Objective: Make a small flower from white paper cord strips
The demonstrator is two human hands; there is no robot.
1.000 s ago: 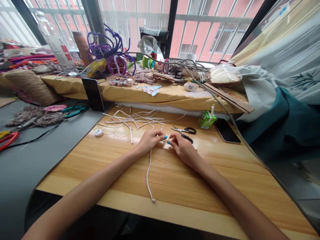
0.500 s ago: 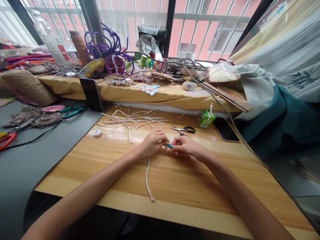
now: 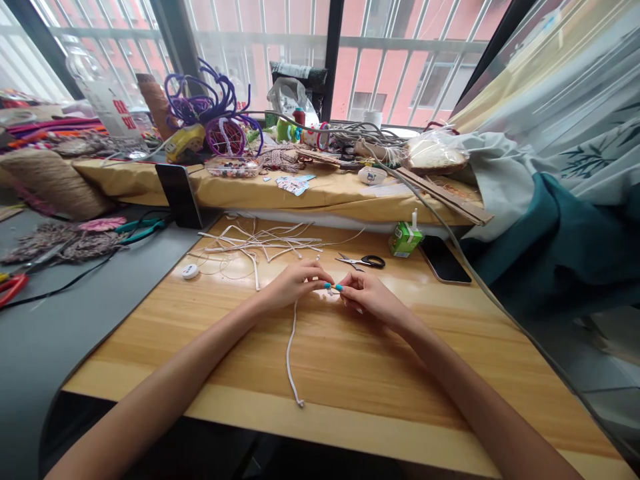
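My left hand (image 3: 303, 280) is closed in a pinch on a white cord (image 3: 289, 353). One length of this cord runs down from under the hand across the wooden table and finishes in a small knot. Facing it, my right hand (image 3: 369, 295) pinches something thin and small between thumb and forefinger, too fine to make out. The fingertips of both hands nearly meet, with a small pale bit of the work between them. Just beyond my right hand lie scissors (image 3: 373, 262) with black handles, their blades apart.
More white cords (image 3: 265, 241) lie in a loose tangle at the table's back, near a small round white case (image 3: 190, 271). A green drink carton (image 3: 405, 239) and a phone (image 3: 445, 259) are at the right. Another phone (image 3: 179, 195) leans upright against the cluttered ledge.
My fingertips have drawn slightly apart, showing more of the small work between them. The whole view has shifted a little; the cord still hangs from my left hand.
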